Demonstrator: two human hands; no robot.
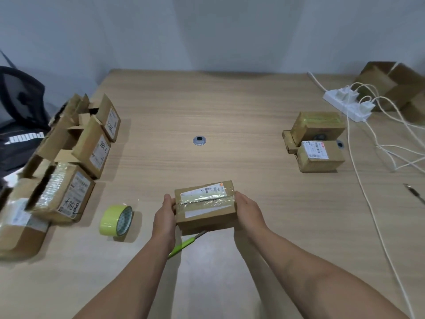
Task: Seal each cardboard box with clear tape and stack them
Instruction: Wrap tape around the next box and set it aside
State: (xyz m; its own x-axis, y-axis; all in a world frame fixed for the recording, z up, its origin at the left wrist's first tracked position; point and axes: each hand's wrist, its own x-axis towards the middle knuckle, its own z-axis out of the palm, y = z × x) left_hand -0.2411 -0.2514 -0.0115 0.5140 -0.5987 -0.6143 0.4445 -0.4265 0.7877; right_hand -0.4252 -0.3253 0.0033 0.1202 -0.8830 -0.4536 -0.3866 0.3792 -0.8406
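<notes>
"507", perhaps, on the box [205,212]

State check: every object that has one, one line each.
cardboard box: closed, taped across top, held at both ends
left hand: grips its left end
right hand: grips its right end
tape roll: standing on edge, untouched
left boxes: flaps open
right boxes: closed
power strip: chargers plugged in

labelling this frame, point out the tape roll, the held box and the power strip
tape roll [112,218], head view, on its yellow-green outer band
held box [204,204], head view, on its taped top face
power strip [346,109], head view, on its white body
</notes>
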